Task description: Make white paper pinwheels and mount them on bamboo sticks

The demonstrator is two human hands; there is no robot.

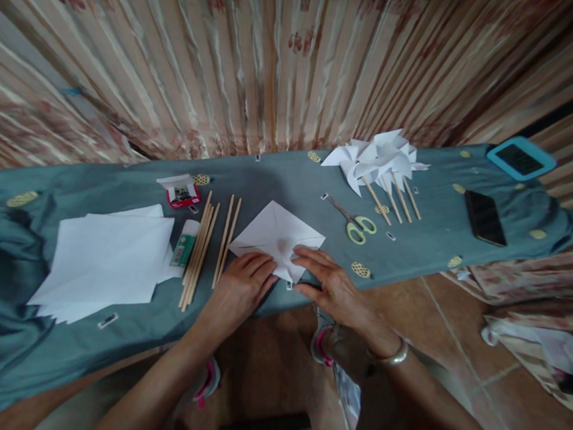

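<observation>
Both sets of fingers press flat on the near corner of a folded white paper square (277, 235), gripping nothing: the left hand (240, 290) lies palm down with its fingers spread over the paper's lower left edge, and the right hand (333, 287) rests its extended fingers on the lower right edge, so the fingertips of the 2 hands almost meet. A metal bangle (393, 357) circles the right wrist. The paper sits at the near edge of a table covered in a grey-blue cloth (279, 181), its creases running in from the corners. Just left of the left hand lies a row of thin wooden sticks (206, 248), and beside them a glue stick (184, 243) and a stack of white paper sheets (107, 259). A small red-and-white box (182, 190) lies behind the sticks. Beyond the right hand lie green-handled scissors (356, 222), and farther back a cluster of finished white paper pinwheels (376, 157) on sticks. A black phone (485, 218) lies well to the right, with a blue-cased device (521, 158) at the far corner. A patterned curtain (280, 60) hangs behind the table.
</observation>
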